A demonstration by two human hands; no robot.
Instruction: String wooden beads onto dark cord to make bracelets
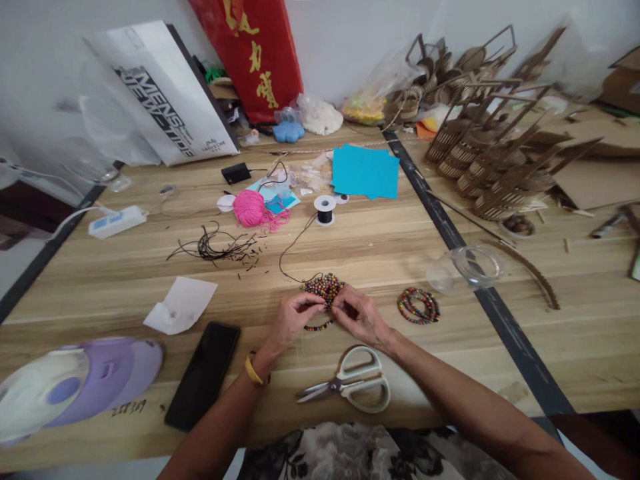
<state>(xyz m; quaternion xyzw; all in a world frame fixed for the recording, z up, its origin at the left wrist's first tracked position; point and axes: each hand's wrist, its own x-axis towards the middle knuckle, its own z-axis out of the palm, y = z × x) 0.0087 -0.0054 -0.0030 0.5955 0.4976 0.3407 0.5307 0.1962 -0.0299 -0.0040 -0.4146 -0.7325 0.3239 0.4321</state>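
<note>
My left hand (295, 319) and my right hand (361, 312) almost meet at the near edge of a pile of small multicoloured beads (326, 285). Each has thumb and finger pinched together on a string of beads (319, 327), which curves on the table just below them. Exactly what sits between the fingertips is too small to make out. Thin black cord (283, 257) runs from a white spool (325, 208) down to the beads. Right of my right hand lies a coiled beaded strand (419, 307). White-handled scissors (363, 385) rest partly open nearer my body.
A black phone (203, 375), crumpled paper (180, 305) and a purple-white device (107, 373) lie on the left. Black cord scraps (215, 247), pink yarn (249, 208) and blue sheets (365, 172) are farther back. A clear jar (477, 267) and slatted baskets (493, 160) stand right.
</note>
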